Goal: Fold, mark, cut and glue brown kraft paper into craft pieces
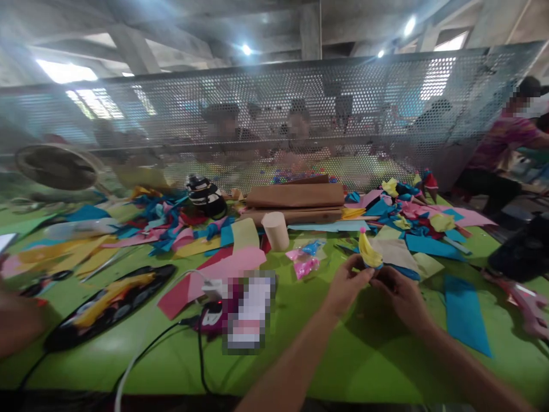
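Observation:
A small yellow cone-shaped piece (pixel 369 250) with a pink ball at its tip stands upright between my two hands. My left hand (pixel 349 284) pinches its base from the left. The fingers of my right hand (pixel 397 289) are curled against the base from the right, partly hidden behind it. Behind the hands lies a brown-grey paper piece (pixel 397 253), with blue paper partly under it. Small plastic bags with pink (pixel 305 266) and blue contents lie to the left of my hands.
Green table (pixel 334 366) with a phone (pixel 251 312), power strip and cables left of my arms. A beige roll (pixel 275 231), brown stack (pixel 295 196), black-and-white bottle (pixel 206 197) and coloured paper heaps stand behind. Pink scissors (pixel 525 306) lie right. A person (pixel 497 143) sits beyond, right.

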`<state>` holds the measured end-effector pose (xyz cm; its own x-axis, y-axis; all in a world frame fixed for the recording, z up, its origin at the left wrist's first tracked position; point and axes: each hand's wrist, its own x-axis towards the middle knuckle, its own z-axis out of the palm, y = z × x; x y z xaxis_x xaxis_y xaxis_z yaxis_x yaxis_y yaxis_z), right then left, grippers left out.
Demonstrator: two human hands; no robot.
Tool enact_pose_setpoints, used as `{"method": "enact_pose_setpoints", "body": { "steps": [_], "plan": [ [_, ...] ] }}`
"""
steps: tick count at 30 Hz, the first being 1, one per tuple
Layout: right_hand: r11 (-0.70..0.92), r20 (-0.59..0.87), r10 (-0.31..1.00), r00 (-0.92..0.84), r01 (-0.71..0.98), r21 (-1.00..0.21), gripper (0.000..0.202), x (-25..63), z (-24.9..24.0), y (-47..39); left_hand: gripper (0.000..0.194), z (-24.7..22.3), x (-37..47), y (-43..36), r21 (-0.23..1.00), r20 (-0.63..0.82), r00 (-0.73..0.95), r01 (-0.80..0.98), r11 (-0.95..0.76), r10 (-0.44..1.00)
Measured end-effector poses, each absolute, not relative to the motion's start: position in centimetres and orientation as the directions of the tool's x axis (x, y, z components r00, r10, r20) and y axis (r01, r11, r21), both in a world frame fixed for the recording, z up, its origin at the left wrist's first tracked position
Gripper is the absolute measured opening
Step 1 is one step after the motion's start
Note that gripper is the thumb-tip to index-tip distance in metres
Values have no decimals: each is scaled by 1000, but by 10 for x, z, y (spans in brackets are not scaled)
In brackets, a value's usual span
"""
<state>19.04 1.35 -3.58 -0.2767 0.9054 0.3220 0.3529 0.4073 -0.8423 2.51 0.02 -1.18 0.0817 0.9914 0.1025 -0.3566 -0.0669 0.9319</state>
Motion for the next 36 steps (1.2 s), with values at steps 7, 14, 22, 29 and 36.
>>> {"method": "enact_pose_setpoints", "body": {
  "steps": [7, 14, 22, 29, 36],
  "plan": [
    [404, 311, 904, -293, 348, -846, 20, 191, -38, 14, 38, -14, 24, 1, 942, 114, 80, -326, -82, 990],
    [416, 330, 902, -279, 351, -839, 20, 189, -36, 13, 31, -19, 24, 2, 941, 124, 81, -325, -92, 989],
    [412, 321, 901, -293, 341, -845, 20, 189, -38, 13, 30, -15, 23, 2, 950, 125, 77, -298, -97, 989],
    [404, 320, 904, -284, 323, -856, 19, 190, -37, 14, 33, -3, 20, -3, 926, 136, 70, -363, -101, 988],
    [389, 308, 908, -286, 295, -873, 17, 188, -36, 13, 36, -8, 21, -1, 932, 140, 74, -348, -106, 987]
  ]
}}
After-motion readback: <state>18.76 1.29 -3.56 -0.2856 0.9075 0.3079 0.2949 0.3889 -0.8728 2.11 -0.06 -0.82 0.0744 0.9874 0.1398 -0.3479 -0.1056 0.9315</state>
